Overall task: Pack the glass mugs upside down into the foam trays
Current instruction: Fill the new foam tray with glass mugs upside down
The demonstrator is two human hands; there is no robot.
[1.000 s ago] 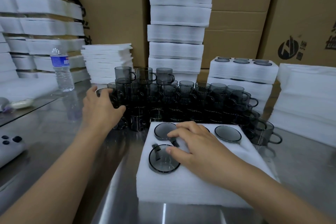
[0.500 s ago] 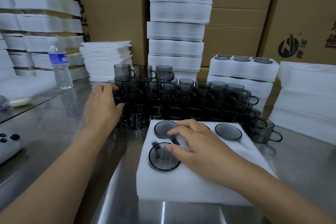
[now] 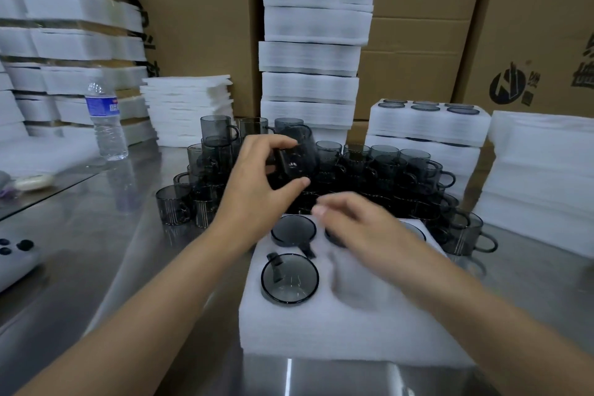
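I have the left hand (image 3: 257, 190) raised above the far edge of the white foam tray (image 3: 321, 325), its thumb and fingers curled round a smoky grey glass mug (image 3: 295, 154), which is tilted in the air and in no pocket of the tray. The right hand (image 3: 363, 228) hovers low over the tray's back row, blurred, with its fingers loose and spread and nothing in them that I can see. In the tray I count one upturned grey mug (image 3: 289, 278) in the front left pocket, base up with its handle in the slot, and another (image 3: 293, 230) behind it; two more in the back row are partly hidden by the right hand. The tray lies on a polished steel table (image 3: 96, 251). Just beyond it stands a crowded cluster of dark glass mugs (image 3: 385, 170), stacked upright. Behind those I see a tall stack of white foam trays (image 3: 311, 42), a packed foam tray (image 3: 427, 119) to the right showing mug bases, brown cardboard boxes (image 3: 199, 26), and a clear plastic water bottle (image 3: 106, 122) at the left.
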